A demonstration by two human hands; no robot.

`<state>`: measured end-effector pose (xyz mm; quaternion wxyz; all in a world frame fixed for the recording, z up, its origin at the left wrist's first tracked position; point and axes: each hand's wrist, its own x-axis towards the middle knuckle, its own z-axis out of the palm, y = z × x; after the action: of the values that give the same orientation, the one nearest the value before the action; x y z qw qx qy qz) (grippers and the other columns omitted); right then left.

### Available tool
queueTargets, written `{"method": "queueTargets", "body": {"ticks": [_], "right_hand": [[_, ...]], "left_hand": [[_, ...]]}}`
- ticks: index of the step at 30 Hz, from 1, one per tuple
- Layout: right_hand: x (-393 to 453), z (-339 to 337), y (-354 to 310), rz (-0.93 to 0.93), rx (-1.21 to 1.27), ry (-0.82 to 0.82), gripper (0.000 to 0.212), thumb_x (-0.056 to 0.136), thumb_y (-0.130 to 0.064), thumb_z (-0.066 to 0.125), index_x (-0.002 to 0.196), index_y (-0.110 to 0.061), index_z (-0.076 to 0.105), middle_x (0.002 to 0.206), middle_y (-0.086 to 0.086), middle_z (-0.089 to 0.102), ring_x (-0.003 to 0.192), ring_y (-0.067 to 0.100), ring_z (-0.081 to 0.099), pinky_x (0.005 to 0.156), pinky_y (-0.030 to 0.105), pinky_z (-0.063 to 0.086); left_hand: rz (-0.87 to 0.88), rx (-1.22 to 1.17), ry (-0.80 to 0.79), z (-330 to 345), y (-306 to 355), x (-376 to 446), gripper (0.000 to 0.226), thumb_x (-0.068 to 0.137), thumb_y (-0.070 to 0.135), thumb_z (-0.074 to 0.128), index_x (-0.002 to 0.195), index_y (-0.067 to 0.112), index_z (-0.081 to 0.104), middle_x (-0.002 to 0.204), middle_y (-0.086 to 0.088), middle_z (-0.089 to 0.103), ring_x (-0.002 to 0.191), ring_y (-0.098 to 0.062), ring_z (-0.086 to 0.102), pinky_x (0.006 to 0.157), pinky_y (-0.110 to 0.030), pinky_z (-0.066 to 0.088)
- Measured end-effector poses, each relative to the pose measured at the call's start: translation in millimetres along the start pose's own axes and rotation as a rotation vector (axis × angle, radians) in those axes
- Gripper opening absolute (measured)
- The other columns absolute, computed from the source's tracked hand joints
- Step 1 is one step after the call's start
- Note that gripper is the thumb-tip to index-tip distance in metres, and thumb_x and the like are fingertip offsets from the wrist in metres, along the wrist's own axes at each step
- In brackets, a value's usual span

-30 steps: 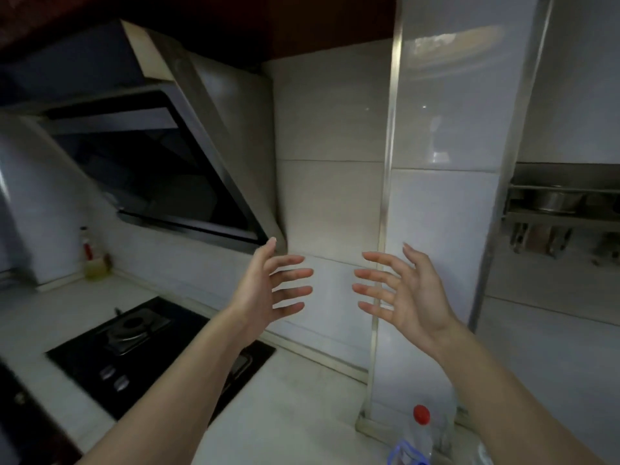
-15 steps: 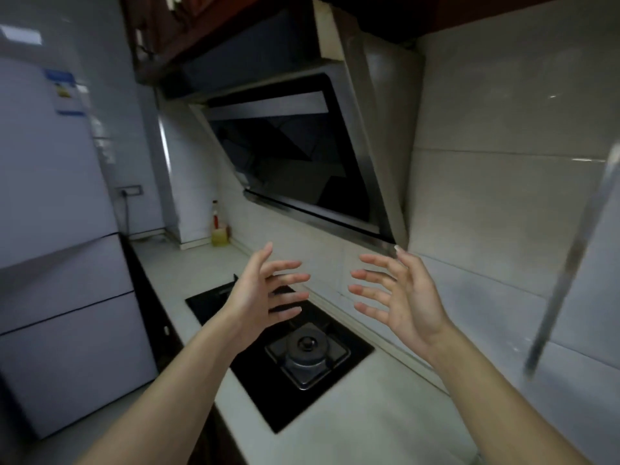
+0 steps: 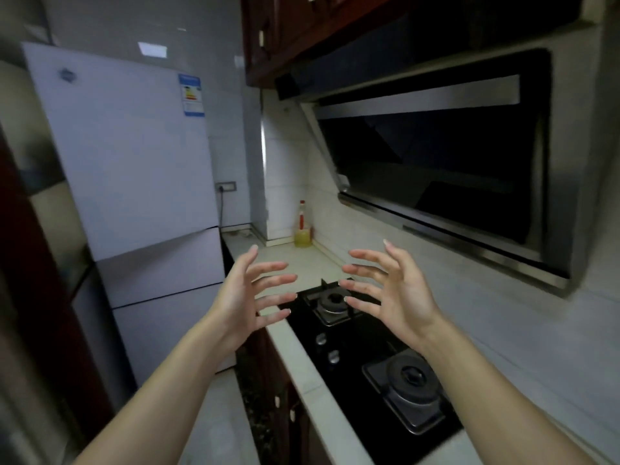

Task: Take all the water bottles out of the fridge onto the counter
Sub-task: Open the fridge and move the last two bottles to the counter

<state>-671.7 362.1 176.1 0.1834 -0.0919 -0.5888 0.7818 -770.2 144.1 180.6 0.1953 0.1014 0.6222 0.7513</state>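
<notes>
1. At the far left end of the kitchen I see the fridge (image 3: 134,182), a tall white unit with its doors closed, so I cannot see any water bottles inside it.
2. An energy label (image 3: 191,95) sits near the top right corner of the upper door.
3. The counter (image 3: 295,263) runs from beside the fridge along the right wall toward me, pale and smooth.
4. My left hand (image 3: 241,303) is raised in front of me, fingers spread and slightly curved, palm facing right, holding nothing.
5. My right hand (image 3: 396,293) mirrors it, fingers spread and slightly curved, palm facing left, also holding nothing.
6. The two hands are near each other but apart, their fingertips pointing toward one another above the counter edge.
7. A black gas hob (image 3: 372,357) is set into the counter below my right hand, with one burner behind the fingers and another nearer me.
8. A bottle of yellow liquid (image 3: 303,226) with a red neck stands upright in the far corner of the counter, against the tiled wall.
9. A dark range hood (image 3: 436,162) hangs on the wall above the hob, under dark red cabinets (image 3: 288,31).
</notes>
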Motion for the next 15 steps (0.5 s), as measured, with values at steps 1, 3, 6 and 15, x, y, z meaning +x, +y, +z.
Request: {"method": "queueTargets", "body": {"ticks": [1,3,6,15], "right_hand": [[10,12,5,0.006,0.004,-0.017,0.055,0.097,-0.056,0.045,0.122,-0.014,0.071,0.119,0.014,0.073,0.114,0.036,0.068,0.102,0.053,0.051],[27,33,15,0.022,0.007,-0.048,0.055,0.096,-0.056,0.045,0.121,-0.015,0.071,0.119,0.014,0.073,0.114,0.035,0.069,0.100,0.052,0.052],[54,60,31,0.042,0.009,-0.087,0.054,0.096,-0.057,0.046,0.119,-0.016,0.072,0.118,0.013,0.074,0.113,0.034,0.070,0.103,0.054,0.052],[141,143,72,0.111,0.016,-0.226,0.054,0.098,-0.055,0.044,0.123,-0.015,0.070,0.119,0.012,0.074,0.110,0.031,0.072,0.096,0.047,0.055]], "left_hand": [[0.000,-0.003,0.017,-12,1,5,0.059,0.096,0.062,0.042,0.119,0.017,0.070,0.115,-0.006,0.077,0.109,-0.033,0.071,0.101,-0.054,0.052],[0.002,-0.005,0.048,-35,4,15,0.059,0.097,0.062,0.041,0.120,0.016,0.070,0.114,-0.006,0.077,0.109,-0.034,0.071,0.103,-0.055,0.051],[0.020,0.000,0.086,-65,11,31,0.059,0.098,0.061,0.038,0.121,0.015,0.069,0.115,-0.007,0.076,0.109,-0.034,0.070,0.098,-0.051,0.054],[0.029,0.003,0.225,-142,30,88,0.059,0.097,0.062,0.040,0.118,0.015,0.070,0.113,-0.008,0.077,0.104,-0.033,0.073,0.090,-0.046,0.056]]}}
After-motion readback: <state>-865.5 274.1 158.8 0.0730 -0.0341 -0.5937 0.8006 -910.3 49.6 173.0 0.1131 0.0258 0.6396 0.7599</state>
